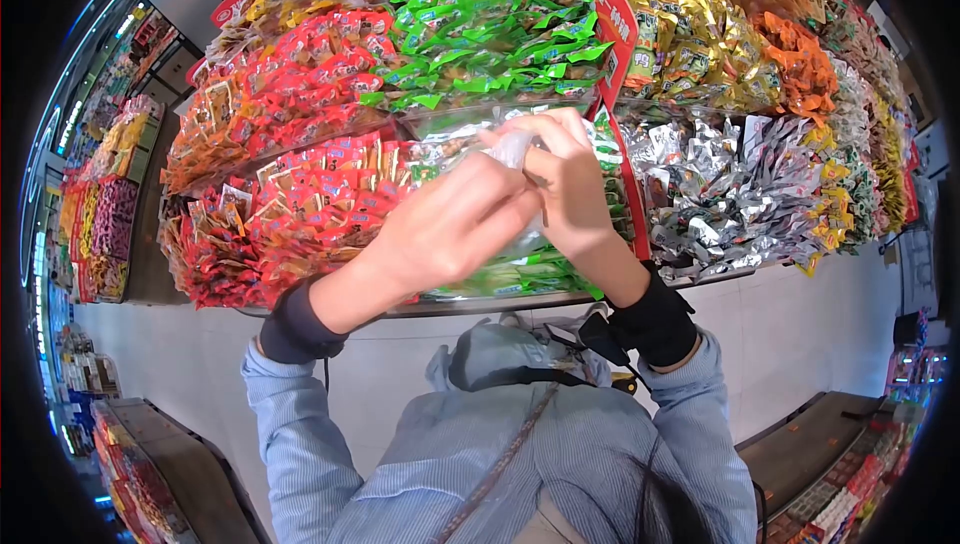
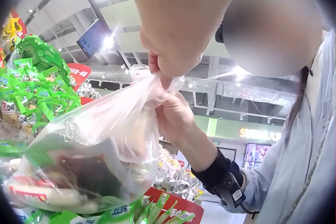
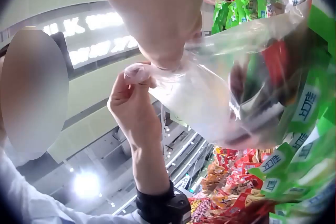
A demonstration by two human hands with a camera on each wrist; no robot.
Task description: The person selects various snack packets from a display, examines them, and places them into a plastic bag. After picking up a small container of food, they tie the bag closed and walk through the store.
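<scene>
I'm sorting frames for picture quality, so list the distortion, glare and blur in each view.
Head view: strong fisheye, black corners, sharp on both hands gripping the clear plastic bag. Left wrist view: ceiling lights flare, the left hand looms large and soft, a face is blurred out. Right wrist view: the right hand close and soft, bright lamp glare below, bag contents smeared.

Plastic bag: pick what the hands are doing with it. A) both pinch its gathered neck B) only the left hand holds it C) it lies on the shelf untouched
A: the left hand and right hand both pinch the twisted top of the bag.
</scene>
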